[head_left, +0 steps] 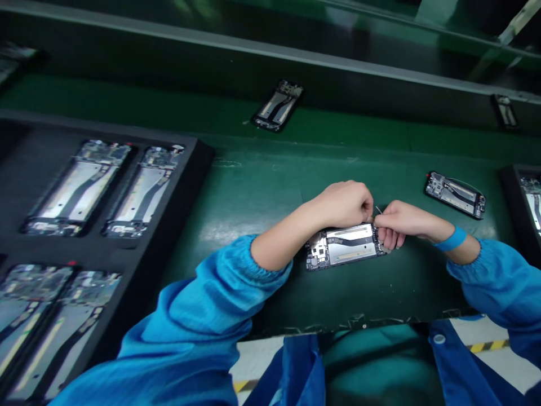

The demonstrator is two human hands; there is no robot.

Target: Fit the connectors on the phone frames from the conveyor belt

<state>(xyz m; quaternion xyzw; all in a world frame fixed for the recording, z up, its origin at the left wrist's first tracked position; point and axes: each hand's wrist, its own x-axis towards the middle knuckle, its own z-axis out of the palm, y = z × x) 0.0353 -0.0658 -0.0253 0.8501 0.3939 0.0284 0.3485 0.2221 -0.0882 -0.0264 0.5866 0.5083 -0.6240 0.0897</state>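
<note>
An opened phone [350,245] lies on the green work surface, its circuit board at the left end and a dark ribbon cable running across its silvery middle. My left hand [346,204] reaches over the phone's far edge with its fingers pinched together; whatever is between the fingertips is hidden. At the phone's right end, my right hand [395,223] is closed, fingers curled against the corner. From between its thumb and forefinger sticks a thin metal-looking piece [378,210], too small to name. The two hands nearly meet above the far right corner.
A black foam tray [169,197] with several opened phones stands at the left, another tray [511,197] at the right edge. Single opened phones lie farther back [279,106], right of my hands [455,194] and far right [505,111]. A ledge rises behind.
</note>
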